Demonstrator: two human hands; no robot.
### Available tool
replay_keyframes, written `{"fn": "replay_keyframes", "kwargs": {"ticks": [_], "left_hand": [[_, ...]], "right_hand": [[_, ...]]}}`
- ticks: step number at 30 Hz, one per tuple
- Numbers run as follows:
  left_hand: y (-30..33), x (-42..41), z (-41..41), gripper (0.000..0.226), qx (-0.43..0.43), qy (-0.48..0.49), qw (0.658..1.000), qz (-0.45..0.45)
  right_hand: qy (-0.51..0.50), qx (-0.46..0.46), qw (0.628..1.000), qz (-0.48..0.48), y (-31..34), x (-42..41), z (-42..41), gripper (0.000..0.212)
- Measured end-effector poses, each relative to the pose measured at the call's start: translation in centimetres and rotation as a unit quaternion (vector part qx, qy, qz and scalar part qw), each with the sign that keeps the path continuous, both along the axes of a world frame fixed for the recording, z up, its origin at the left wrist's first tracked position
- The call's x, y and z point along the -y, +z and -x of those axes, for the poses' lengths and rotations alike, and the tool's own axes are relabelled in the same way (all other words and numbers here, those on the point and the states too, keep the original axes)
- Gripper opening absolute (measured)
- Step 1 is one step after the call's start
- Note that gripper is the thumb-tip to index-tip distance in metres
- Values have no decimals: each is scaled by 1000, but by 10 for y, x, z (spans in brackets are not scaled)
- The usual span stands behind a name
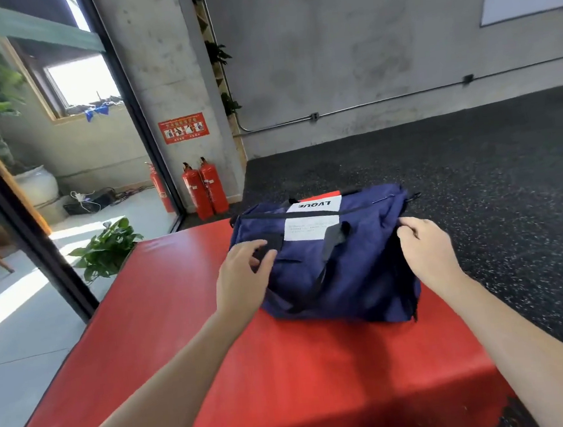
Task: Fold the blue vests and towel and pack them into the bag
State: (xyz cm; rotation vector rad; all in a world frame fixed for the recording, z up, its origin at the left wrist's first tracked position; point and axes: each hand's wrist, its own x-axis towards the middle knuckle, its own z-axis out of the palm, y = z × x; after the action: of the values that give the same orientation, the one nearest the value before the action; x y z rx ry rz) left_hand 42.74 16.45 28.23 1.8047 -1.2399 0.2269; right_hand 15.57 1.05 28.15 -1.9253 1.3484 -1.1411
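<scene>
A navy blue bag (339,269) with a white label and black straps lies on the far part of a red padded table (286,366). My left hand (244,274) rests on the bag's left side, with thumb and fingers around a black strap tab. My right hand (428,248) pinches the bag's fabric at its right end. No vests or towel show outside the bag.
Two red fire extinguishers (205,189) stand against a concrete pillar behind the table. A potted plant (106,249) sits on the floor to the left, by a glass wall. Dark speckled flooring (474,179) spreads to the right.
</scene>
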Motion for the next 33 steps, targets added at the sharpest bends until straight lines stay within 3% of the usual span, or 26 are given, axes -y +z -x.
{"fn": "replay_keyframes", "kwargs": {"ticks": [2,4,13,16,20,29,33], "left_hand": [[5,20,-27,20,13,2,1000,12],[10,42,-51,21,15,15,1000,2],[-22,129,-149,60,-79,74,981,-163],[-18,135,-152,38,-120,38,975,-184],[-18,130,-149,28,-172,23,971,-165],[0,57,-116,28,-149,107,983,-10],[6,1,-110,29,-107,123,986,-44]], "right_hand": [[7,36,999,-18,3,-2,-5,35],[3,13,1000,-7,3,-2,-11,46],[-5,4,1000,20,0,12,-40,41],[7,10,1000,19,-4,19,-44,34],[30,24,999,34,-8,29,-44,9],[34,23,999,0,-5,36,-50,29],[28,29,999,-6,8,9,-53,33]]}}
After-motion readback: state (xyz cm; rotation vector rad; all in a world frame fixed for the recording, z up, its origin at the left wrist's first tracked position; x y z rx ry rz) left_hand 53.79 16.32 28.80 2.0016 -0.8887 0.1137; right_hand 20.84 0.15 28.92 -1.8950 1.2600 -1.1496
